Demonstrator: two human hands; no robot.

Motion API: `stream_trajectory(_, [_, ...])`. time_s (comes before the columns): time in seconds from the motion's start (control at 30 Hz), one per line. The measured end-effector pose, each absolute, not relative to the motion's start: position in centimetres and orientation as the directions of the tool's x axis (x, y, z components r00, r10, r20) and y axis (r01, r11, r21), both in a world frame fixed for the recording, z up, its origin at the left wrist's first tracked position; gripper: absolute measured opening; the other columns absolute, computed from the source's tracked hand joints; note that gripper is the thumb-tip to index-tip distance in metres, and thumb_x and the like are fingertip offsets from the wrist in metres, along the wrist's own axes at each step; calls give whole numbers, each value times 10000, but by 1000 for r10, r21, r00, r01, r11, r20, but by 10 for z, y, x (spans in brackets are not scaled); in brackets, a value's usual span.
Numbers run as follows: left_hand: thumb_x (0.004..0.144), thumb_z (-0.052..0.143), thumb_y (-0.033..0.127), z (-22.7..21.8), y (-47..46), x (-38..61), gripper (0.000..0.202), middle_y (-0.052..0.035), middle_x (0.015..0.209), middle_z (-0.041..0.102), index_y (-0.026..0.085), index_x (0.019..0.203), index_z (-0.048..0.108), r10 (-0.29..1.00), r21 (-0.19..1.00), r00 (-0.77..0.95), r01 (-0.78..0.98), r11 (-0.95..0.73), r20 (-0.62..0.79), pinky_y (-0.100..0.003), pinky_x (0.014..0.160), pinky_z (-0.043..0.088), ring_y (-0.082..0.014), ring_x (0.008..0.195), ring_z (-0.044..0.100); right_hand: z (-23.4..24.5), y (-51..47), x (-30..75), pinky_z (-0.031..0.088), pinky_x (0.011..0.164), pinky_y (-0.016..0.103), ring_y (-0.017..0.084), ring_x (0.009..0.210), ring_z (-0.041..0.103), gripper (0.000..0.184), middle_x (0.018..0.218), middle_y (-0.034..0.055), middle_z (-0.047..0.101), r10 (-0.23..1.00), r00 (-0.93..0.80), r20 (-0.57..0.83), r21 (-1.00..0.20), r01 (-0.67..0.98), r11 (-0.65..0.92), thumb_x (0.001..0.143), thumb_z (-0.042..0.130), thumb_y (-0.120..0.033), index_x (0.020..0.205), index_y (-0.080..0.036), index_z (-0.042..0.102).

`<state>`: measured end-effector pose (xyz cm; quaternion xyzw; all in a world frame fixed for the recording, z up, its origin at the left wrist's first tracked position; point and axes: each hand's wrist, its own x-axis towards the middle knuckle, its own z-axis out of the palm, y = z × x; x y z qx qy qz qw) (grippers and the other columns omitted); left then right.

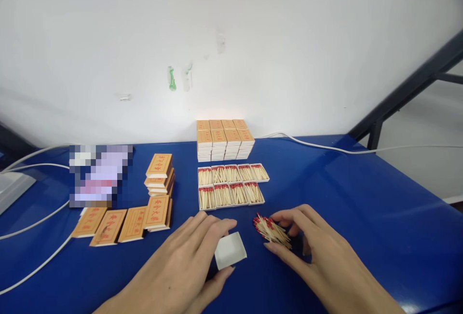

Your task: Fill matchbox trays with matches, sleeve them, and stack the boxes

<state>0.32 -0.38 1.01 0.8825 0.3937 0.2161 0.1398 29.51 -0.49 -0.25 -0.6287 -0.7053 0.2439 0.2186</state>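
Observation:
Thumb and fingers of my left hand (191, 256) are closed around a small white matchbox tray (230, 250), its bare white inside facing up. To the right, my right hand (307, 246) curls around a loose pile of red-tipped matches (273, 231), thumb on the near side and fingers on the far side. The matches lie at mixed angles, heads mostly to the upper left. Just beyond the hands, two rows of white trays filled with matches (231, 194) lie side by side. The lower parts of some right-hand fingers are hidden.
Behind the filled trays stands a block of stacked orange matchboxes (224, 140) against the wall. More orange matchbox covers (108, 227) lie and stack at the left, beside a blurred-out object (101, 174). White cables (318, 145) cross the blue table (379, 222).

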Motion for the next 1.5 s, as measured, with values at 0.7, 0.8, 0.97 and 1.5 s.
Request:
stream_trajectory(0.7, [1080,701,263,7,-3,-1,545,-42,1420,797,337,1571,477,778,412,562,661,-627,282,-533,1193,636,-289,1330,800,12,8,328,561,689,297,195,752,736,252,877,4,810,992,-72,-101,-747,664,-28,984,758,-546,957,-312,850])
stream_trajectory(0.8, [1081,713,268,7,-3,-1,556,-51,1431,785,340,1581,481,788,444,557,656,-610,262,-551,1214,618,-296,1321,803,12,8,335,569,687,302,205,754,752,263,882,18,824,994,-69,-82,-756,655,-17,963,778,-550,959,-300,858])
stream_trajectory(0.97, [1080,694,238,3,-6,-4,569,-56,1464,757,371,1594,489,821,519,530,651,-554,212,-515,1141,677,-321,1364,773,15,8,348,603,709,319,240,809,792,345,914,44,848,997,-10,-76,-771,634,-52,948,816,-621,998,-282,860])
stream_trajectory(1.5, [1010,677,138,4,-5,-4,654,15,1281,695,441,1536,430,884,724,459,580,-373,88,-343,928,683,-193,1049,769,61,26,309,606,684,283,209,776,802,291,882,18,848,996,-94,-4,-813,580,51,954,823,-580,968,-292,860])
